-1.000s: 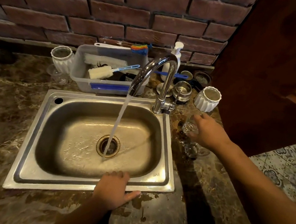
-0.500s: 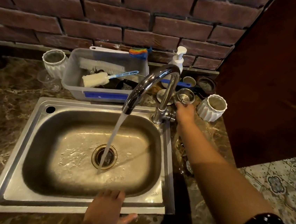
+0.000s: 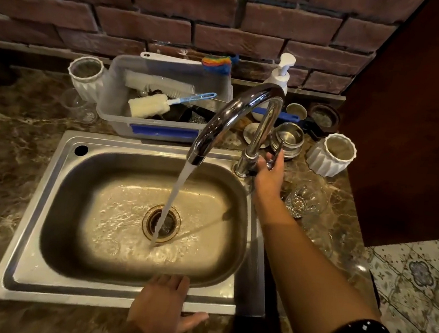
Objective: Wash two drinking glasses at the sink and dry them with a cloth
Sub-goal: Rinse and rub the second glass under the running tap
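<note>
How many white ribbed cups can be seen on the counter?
2. The left cup stands beside the plastic tub, on its left; the right cup stands right of the steel bowl. Others may be hidden.

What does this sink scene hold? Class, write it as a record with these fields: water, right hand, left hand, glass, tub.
water: runs from the tap into the sink, onto the drain
right hand: grips the tap lever beside the tap's base
left hand: flat on the sink's front rim, holding nothing
glass: on the counter right of the sink, by the right wrist, not held
tub: behind the sink, brushes inside
</note>
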`<state>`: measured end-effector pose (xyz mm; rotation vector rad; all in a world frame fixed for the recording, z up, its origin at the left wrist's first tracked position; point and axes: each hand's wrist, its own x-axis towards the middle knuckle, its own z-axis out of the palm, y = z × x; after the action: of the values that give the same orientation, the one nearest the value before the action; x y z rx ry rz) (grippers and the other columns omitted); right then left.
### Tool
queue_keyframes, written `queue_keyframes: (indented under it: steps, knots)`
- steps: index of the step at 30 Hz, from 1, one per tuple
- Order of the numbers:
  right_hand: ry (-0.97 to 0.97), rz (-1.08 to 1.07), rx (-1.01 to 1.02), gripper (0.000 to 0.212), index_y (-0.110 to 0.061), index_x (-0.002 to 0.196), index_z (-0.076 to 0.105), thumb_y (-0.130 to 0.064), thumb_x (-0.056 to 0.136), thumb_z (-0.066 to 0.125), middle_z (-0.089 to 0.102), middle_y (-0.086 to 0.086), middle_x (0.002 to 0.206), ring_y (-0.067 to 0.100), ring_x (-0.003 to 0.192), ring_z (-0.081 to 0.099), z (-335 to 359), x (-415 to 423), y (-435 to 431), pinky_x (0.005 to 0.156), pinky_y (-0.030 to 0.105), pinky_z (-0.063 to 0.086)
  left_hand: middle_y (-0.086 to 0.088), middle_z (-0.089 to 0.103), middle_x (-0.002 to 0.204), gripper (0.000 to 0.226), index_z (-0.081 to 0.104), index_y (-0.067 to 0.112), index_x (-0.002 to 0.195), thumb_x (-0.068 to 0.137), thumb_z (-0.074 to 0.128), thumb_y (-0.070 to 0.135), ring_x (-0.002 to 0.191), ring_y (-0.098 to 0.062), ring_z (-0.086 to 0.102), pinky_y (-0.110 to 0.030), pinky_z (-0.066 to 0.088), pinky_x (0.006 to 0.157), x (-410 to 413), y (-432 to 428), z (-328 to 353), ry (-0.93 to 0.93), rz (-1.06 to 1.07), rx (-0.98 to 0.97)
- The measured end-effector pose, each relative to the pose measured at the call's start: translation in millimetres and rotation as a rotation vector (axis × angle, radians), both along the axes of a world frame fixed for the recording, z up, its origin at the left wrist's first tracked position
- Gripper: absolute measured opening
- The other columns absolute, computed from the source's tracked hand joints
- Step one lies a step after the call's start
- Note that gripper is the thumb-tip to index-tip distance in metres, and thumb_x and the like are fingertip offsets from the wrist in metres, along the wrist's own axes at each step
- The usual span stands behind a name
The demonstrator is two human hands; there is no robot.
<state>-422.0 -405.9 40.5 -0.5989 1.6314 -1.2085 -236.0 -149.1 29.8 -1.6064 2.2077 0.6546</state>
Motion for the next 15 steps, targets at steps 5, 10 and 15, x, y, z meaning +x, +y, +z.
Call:
queue_keyframes:
  steps: [5, 10, 15]
  knots:
    - [0.107, 0.05, 0.015, 0.065, -0.032, 0.152, 0.033, -0.012, 0.095, 0.058, 0.053, 0.006, 0.138, 0.024, 0.125, 0.054, -1.4, -1.7, -4.3, 0.11, 0.051, 0.043, -0.006, 0.058, 0.138, 0.094, 0.047, 0.019, 0.139, 0.082, 0.021, 0.089, 0.126, -0.027, 0.052, -0.041, 0.038, 0.108, 2.2, 2.3, -0.6, -0.033, -0.017, 0.022]
    - [0.126, 0.069, 0.013, 0.064, -0.03, 0.153, 0.031, -0.009, 0.098, 0.055, 0.05, 0.008, 0.143, 0.025, 0.129, 0.051, 4.8, -3.0, -6.0, 0.11, 0.05, 0.043, -0.005, 0.058, 0.138, 0.095, 0.048, 0.02, 0.138, 0.082, 0.018, 0.09, 0.127, -0.025, 0.052, -0.04, 0.039, 0.109, 2.7, 6.3, -3.4, -0.008, 0.007, -0.006]
    - [0.157, 0.071, 0.016, 0.063, -0.029, 0.154, 0.03, -0.006, 0.099, 0.052, 0.047, 0.008, 0.148, 0.025, 0.133, 0.048, 2.5, -3.4, -8.1, 0.112, 0.047, 0.04, -0.005, 0.06, 0.134, 0.093, 0.051, 0.02, 0.132, 0.082, 0.018, 0.09, 0.123, -0.025, 0.053, -0.039, 0.04, 0.106, 2.6, 4.6, -2.4, -0.006, 0.001, -0.013]
